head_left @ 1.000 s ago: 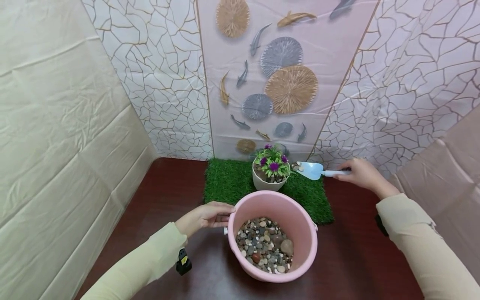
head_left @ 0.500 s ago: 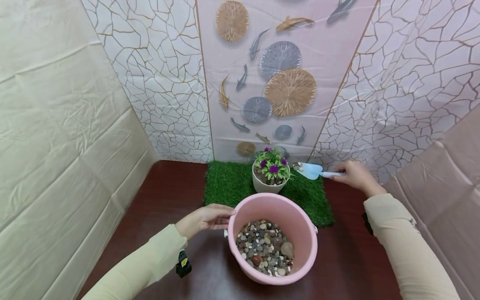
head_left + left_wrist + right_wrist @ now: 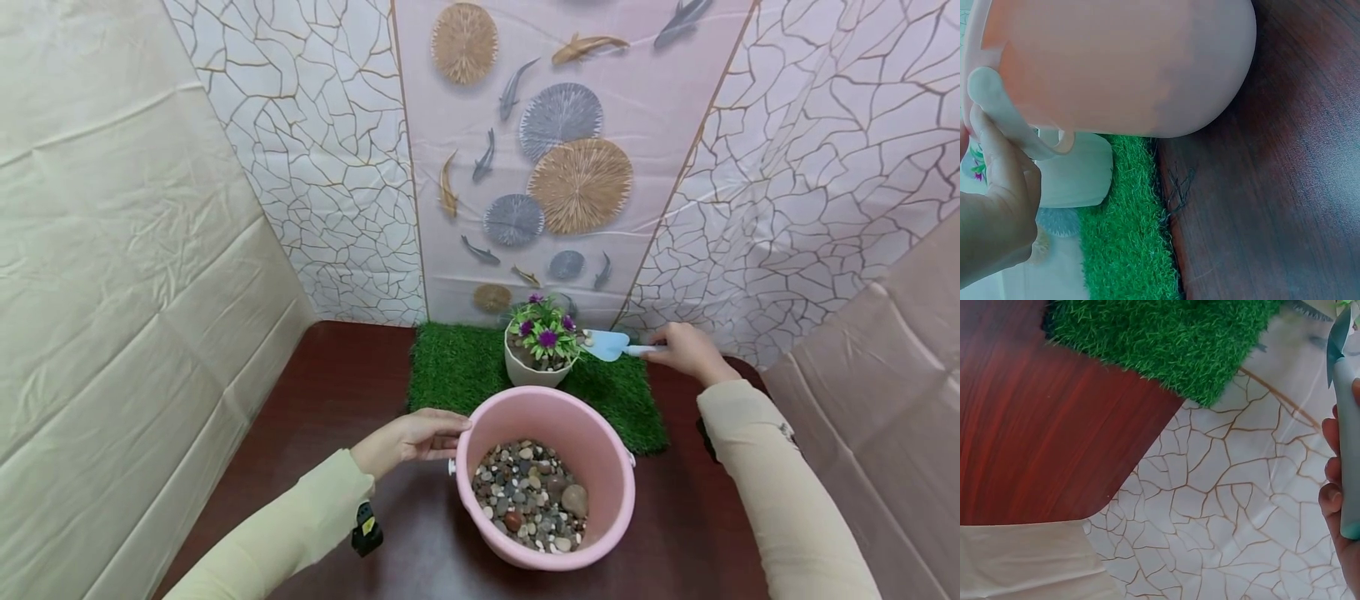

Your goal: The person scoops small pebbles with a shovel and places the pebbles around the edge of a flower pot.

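My right hand (image 3: 686, 350) grips the handle of a pale blue hand trowel (image 3: 606, 345). A few pebbles lie at the trowel's tip, which reaches the right rim of a white flowerpot (image 3: 536, 374). In that pot grows a small plant (image 3: 546, 323) with purple flowers; pebbles and brown soil show around it. My left hand (image 3: 420, 435) holds the left rim of a pink bucket (image 3: 600, 542), thumb on top. Mixed pebbles (image 3: 528, 496) cover the bucket's bottom. The left wrist view shows the fingers by the bucket's white handle (image 3: 1007, 112). From the right wrist, curled fingers surround the trowel handle (image 3: 1349, 450).
Under the pot lies a green artificial grass mat (image 3: 453, 367) on a dark red-brown wooden table (image 3: 337, 375). Patterned cloth (image 3: 345, 167) hangs behind it. Plain beige cloth (image 3: 150, 250) closes in the left side, and more cloth stands at the right.
My right hand has moved left with the trowel, bringing its tip to the pot's rim. The left hand and the bucket stay in place.
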`<state>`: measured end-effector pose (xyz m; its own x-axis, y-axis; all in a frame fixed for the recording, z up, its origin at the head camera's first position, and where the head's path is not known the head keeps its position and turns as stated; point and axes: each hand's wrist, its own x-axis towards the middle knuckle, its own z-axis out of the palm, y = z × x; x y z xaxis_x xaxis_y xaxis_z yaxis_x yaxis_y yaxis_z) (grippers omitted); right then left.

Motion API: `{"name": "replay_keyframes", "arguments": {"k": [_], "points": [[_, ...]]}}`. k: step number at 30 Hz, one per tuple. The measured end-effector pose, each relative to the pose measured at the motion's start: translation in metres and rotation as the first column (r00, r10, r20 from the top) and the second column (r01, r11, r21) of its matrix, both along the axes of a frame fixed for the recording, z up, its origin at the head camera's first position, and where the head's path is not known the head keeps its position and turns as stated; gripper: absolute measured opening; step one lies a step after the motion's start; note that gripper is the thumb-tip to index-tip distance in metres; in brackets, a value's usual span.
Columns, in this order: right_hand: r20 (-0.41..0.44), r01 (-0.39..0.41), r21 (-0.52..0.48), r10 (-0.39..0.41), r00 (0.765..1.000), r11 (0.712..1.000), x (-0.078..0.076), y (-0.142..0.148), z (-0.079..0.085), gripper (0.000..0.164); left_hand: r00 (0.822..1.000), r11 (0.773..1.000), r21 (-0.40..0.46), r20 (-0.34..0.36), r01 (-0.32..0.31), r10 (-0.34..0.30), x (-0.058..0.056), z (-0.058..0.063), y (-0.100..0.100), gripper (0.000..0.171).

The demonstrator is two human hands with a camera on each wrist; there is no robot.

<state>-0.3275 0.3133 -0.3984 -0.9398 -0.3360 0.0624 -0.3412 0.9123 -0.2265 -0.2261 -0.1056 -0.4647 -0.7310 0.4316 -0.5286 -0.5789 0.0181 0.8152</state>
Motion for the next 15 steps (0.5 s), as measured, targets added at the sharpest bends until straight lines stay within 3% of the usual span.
{"name": "replay_keyframes", "arguments": {"k": [4, 15], "points": [[-0.006, 0.001, 0.036, -0.001, 1.000, 0.999, -0.003, -0.009, 0.001, 0.022, 0.999, 0.999, -0.013, 0.015, -0.029, 0.029, 0.000, 0.000, 0.001, 0.037], [-0.028, 0.032, 0.111, -0.029, 0.999, 0.993, -0.007, -0.033, 0.012, 0.017, 1.000, 1.000, 0.005, 0.012, -0.020, 0.020, 0.000, -0.001, 0.001, 0.037]]}}
